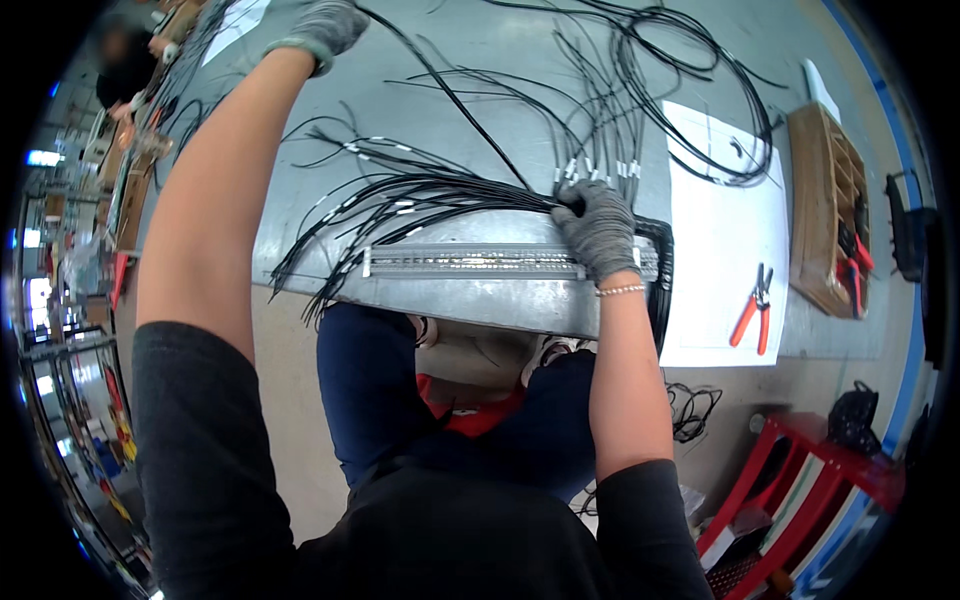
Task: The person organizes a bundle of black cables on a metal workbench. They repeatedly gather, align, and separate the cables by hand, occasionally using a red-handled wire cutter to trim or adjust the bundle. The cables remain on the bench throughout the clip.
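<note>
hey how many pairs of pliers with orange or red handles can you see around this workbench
2. One pair of orange-handled pliers lies on the white sheet right of the right hand. A red-handled pair sits in the wooden rack at the right edge. Others may be hidden there.

Right hand [598, 228], grey-gloved, clamps a bundle of black wires [420, 195] near the front edge of the grey workbench [520, 60], just behind a slotted grey wire duct [470, 261]. Left hand [322, 28], also gloved, is raised toward the bench's far left, gripping one black wire [450, 95]. Red-handled pliers [753, 310] lie on a white sheet [720, 230] at the right edge, beside a wooden tool box [825, 215].
</note>
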Demonstrator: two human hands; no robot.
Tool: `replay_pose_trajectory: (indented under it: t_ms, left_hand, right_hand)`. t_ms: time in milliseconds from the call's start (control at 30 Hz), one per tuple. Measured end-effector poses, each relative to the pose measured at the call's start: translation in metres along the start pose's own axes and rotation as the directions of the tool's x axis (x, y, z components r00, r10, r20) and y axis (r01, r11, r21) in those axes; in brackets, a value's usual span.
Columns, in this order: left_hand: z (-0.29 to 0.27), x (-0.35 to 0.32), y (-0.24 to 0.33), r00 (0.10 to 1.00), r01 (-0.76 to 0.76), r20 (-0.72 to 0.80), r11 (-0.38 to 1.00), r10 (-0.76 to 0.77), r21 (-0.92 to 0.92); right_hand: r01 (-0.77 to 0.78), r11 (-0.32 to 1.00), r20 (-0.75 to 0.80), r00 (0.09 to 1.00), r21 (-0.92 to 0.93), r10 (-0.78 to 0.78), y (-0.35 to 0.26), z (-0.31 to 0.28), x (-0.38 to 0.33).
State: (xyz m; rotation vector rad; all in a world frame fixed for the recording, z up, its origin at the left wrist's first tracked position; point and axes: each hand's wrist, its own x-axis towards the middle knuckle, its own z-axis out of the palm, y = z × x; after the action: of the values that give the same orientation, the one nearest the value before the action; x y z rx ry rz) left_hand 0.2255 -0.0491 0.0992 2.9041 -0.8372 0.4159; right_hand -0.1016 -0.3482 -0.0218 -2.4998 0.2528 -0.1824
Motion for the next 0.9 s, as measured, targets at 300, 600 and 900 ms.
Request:
replay_pose_trajectory:
  t_ms: [300, 600, 900]
  left_hand:
    - [-0.016, -0.148, 0.104, 0.923, 0.354, 0.346, 0.727, -0.169, -0.588]
    - [0.029, -0.274, 0.081, 0.606, 0.412, 0.282, -0.009, -0.743, -0.911]
    - [0.027, -0.243, 0.09, 0.847, 0.53, 0.307, 0.658, -0.433, -0.535]
  right_hand:
    - [-0.16, 0.987, 0.082, 0.984, 0.001, 0.159, 0.001, -0.008, -0.001]
    - [0.05, 0.978, -0.052, 0.997, -0.205, -0.062, -0.045, -0.009, 0.005]
    - [0.099, 0.995, 0.105, 0.99, -0.02, -0.096, -0.125, 0.031, 0.014]
